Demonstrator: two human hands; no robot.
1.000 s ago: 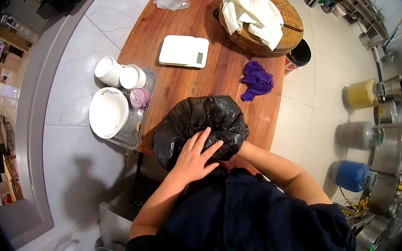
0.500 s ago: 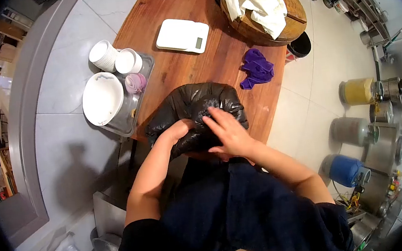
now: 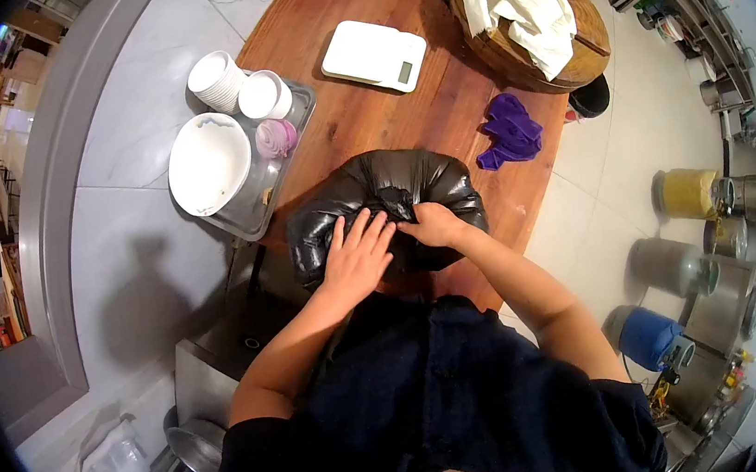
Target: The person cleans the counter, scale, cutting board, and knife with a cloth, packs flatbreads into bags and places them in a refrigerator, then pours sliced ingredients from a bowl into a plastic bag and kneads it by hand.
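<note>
A bulging black plastic bag point(image 3: 328, 209) sits at the near edge of the wooden table point(image 3: 314, 164), its top gathered and twisted in the middle. My left hand point(image 3: 360, 258) lies on the bag's near left side, fingers stretched and spread over the plastic. On the other side, my right hand point(image 3: 438, 226) has its fingers curled around the gathered plastic near the centre. What fills the bag is hidden. To the right of the bag lies a crumpled purple cloth point(image 3: 512, 132).
A white digital scale point(image 3: 367, 55) lies farther back. At the left, a clear tray point(image 3: 255, 220) holds a white bowl point(image 3: 210, 167), stacked cups point(image 3: 216, 82) and a pink-purple item point(image 3: 276, 138). A round wooden board point(image 3: 596, 66) with a white cloth point(image 3: 520, 10) stands back right.
My left hand has opened from a closed grip and now lies flat on the bag. My right hand has gone from spread fingers to gripping the gathered plastic. The view has shifted slightly.
</note>
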